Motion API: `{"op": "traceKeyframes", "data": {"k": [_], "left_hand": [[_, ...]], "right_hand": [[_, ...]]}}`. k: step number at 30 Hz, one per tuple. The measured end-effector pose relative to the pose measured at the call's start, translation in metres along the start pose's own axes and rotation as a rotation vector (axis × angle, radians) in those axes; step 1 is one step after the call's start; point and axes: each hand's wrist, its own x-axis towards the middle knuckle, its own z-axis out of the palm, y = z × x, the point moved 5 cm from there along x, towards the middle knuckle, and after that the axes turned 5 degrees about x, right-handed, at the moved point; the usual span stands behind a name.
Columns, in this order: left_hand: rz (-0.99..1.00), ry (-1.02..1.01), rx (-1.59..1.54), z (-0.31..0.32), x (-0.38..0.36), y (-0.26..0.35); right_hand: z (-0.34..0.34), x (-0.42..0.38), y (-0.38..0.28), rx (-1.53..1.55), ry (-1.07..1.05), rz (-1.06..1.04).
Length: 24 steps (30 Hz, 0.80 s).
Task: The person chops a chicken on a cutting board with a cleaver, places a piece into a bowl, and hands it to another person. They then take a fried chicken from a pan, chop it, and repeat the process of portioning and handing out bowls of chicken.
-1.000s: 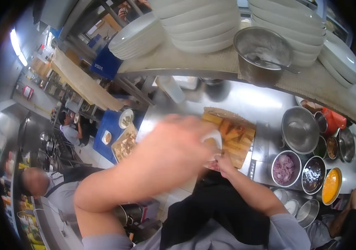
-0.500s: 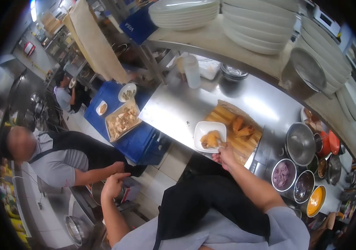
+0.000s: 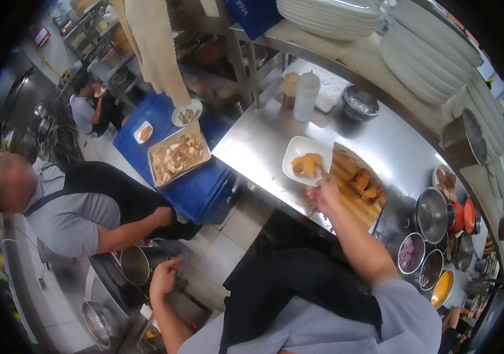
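My right hand (image 3: 324, 195) grips the near corner of a white square bowl (image 3: 294, 147), with thumb and fingers closed at its rim. Golden-brown fried chicken (image 3: 308, 166) lies in that bowl, which is over the steel counter's front part. Right of it is a wooden cutting board (image 3: 344, 197) with more browned pieces (image 3: 367, 184). My left hand (image 3: 164, 277) is off to the left, index finger stretched out, holding nothing that I can see. A metal pot (image 3: 134, 264) is close to it, between me and a co-worker.
A co-worker (image 3: 81, 206) stands at left; another person (image 3: 89, 106) is farther back. On a blue surface (image 3: 187, 194) sits a tray (image 3: 203, 154) of chopped pieces. Metal bowls (image 3: 433, 211) line the right. Squeeze bottles (image 3: 307, 97) stand behind, below a shelf of stacked plates (image 3: 426, 56).
The white bowl has moved away from me across the counter in my right hand. My view has shifted, and more of the pot beside my left hand shows.
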Motion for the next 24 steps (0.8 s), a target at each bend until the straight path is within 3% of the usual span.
{"op": "traceKeyframes", "data": {"k": [1,4,8,11,14,18,21,24], "left_hand": [[-0.009,-0.007,-0.002,-0.001,0.013,0.001],[0.372,-0.121,0.045,0.011,0.075,0.037],[0.825,-0.348,0.112,0.064,0.137,0.164],[1.047,-0.589,0.366,0.119,0.122,0.234],[1.121,-0.636,0.273,0.116,0.128,0.245],[0.775,-0.244,0.348,0.056,0.183,0.169],[0.561,-0.227,0.390,0.041,0.176,0.113],[0.493,-0.254,0.390,0.047,0.151,0.088]], "right_hand": [[-0.002,0.001,0.001,-0.006,0.004,0.008],[-0.020,-0.001,0.004,0.019,-0.037,-0.017],[-0.058,-0.029,0.005,0.068,0.091,-0.153],[-0.088,-0.061,0.018,0.109,0.141,-0.230],[-0.115,-0.097,0.036,0.100,0.116,-0.297],[-0.162,-0.154,0.072,0.133,0.226,-0.282],[-0.184,-0.187,0.076,0.145,0.318,-0.266],[-0.203,-0.198,0.090,0.168,0.279,-0.254]]}}
